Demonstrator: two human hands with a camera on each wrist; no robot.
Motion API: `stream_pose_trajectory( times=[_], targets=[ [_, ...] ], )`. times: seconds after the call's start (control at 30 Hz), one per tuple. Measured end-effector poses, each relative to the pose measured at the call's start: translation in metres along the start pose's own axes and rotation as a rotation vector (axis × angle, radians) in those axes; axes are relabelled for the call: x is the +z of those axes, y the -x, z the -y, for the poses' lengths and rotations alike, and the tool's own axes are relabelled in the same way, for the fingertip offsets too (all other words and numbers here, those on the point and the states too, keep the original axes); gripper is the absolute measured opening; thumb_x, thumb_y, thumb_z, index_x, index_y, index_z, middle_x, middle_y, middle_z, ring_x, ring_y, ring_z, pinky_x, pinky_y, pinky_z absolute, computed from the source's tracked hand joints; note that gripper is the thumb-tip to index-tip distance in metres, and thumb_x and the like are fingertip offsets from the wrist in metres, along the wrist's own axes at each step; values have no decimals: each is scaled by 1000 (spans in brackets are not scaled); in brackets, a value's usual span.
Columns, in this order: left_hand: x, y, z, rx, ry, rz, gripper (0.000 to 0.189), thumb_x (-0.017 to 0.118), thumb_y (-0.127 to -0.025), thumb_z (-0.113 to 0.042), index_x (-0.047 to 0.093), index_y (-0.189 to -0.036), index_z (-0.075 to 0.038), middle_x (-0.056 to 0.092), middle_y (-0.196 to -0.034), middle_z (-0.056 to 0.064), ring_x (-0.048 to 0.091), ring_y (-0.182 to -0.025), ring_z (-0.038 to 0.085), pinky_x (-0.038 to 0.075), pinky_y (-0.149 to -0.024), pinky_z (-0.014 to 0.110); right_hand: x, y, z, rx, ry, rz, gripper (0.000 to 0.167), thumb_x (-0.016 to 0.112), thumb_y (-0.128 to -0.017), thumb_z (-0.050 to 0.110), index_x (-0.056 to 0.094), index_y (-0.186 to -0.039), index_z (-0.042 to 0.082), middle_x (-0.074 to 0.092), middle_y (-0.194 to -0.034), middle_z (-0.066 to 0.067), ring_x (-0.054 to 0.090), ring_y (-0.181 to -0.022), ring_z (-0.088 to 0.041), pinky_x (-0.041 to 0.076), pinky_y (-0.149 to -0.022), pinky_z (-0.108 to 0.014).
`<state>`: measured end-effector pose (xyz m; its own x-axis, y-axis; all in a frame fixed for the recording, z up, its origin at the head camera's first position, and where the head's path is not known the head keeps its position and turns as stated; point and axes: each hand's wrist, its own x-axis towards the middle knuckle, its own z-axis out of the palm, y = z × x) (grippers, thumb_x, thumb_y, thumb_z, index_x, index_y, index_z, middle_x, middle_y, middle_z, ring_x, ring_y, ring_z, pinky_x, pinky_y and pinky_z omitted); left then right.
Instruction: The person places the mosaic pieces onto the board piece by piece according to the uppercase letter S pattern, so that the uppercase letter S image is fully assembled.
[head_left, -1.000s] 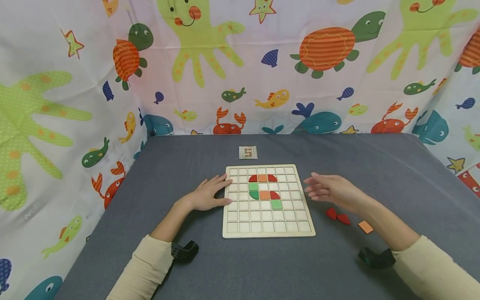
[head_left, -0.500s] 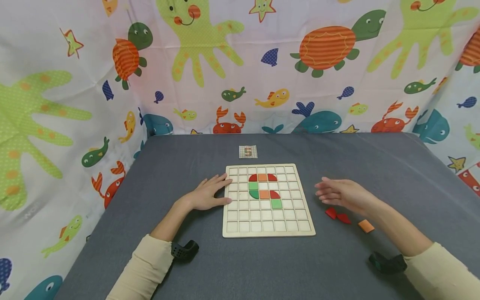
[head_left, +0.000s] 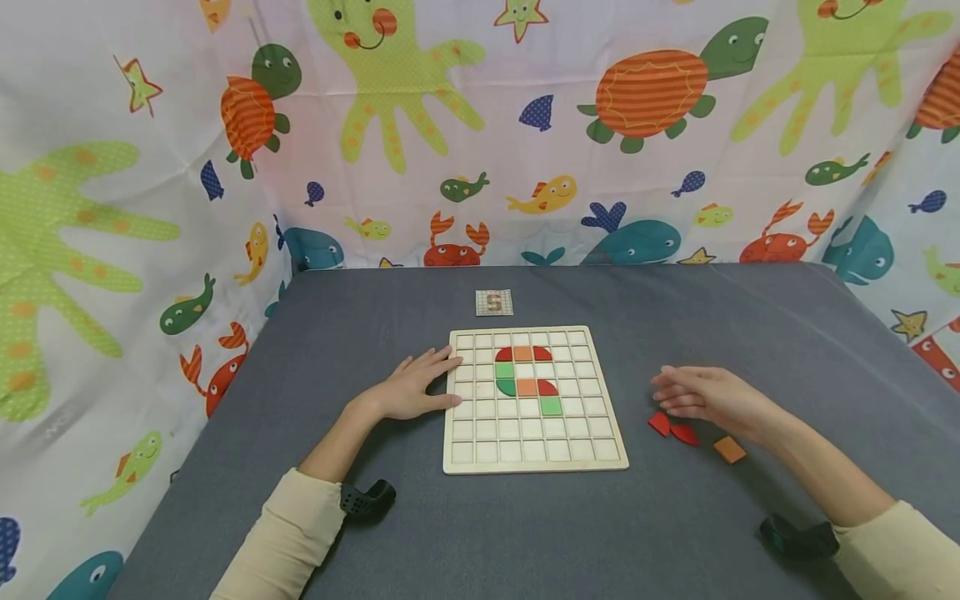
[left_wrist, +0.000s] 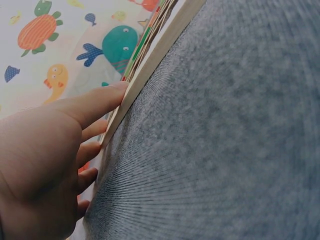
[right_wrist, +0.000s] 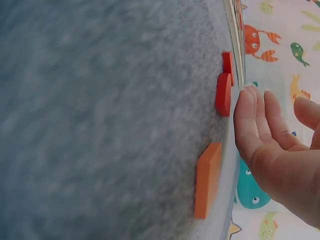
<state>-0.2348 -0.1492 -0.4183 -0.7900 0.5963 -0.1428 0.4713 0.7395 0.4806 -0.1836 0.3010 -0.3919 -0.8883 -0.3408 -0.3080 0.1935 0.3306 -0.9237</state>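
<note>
Left hand (head_left: pixel 408 392): fingers spread, touching board (head_left: pixel 536 468) along its left rim; light steadying pressure should suffice. Right hand (head_left: pixel 708 396): fingers relaxed, empty; two red pieces (head_left: pixel 659 424) just nearside of fingertips, orange tile (head_left: pixel 730 450) nearer wrist. Best pinch one piece by edges, without nudging neighbour.

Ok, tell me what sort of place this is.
Probably an indoor play or activity corner, perhaps screened off for filming. What suggests it: the sea-animal curtain behind and at both sides, the grey cloth surface, and the wooden grid board with coloured tiles set in it.
</note>
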Motion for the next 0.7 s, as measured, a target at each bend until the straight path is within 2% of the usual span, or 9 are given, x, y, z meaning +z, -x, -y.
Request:
stream_pose_trajectory(
  times=[0.23,0.37,0.5,0.7],
  targets=[
    [0,1,1,-2,3,0,72,56,-94,-45,27,-152,-12,14,-157,11,7,-143,33,3,-110,56,-4,4,-6,-5,65,4,60,44,-103,33,40,-132,-19,57,-121,-22,61,-103,-16,50,-87,-29],
    [0,-1,1,-4,-1,2,73,56,-94,-46,27,-152,-13,14,-158,10,7,-143,32,3,-110,56,-8,7,-11,-35,112,25,51,47,-102,27,45,-129,-17,58,-121,-22,62,-101,-14,50,-85,-28],
    [0,-1,1,-5,2,5,73,56,-94,-46,27,-152,-13,14,-158,10,7,-143,32,3,-110,56,-9,12,-14,-87,184,26,41,54,-99,20,51,-124,-13,59,-118,-20,62,-98,-14,51,-83,-28],
    [0,-1,2,-6,9,-2,73,57,-94,-46,28,-152,-13,14,-158,10,7,-143,32,2,-110,56,-9,19,-18,-206,356,5,30,63,-94,15,60,-116,-5,64,-106,-14,62,-88,-14,52,-75,-28]
  ],
)
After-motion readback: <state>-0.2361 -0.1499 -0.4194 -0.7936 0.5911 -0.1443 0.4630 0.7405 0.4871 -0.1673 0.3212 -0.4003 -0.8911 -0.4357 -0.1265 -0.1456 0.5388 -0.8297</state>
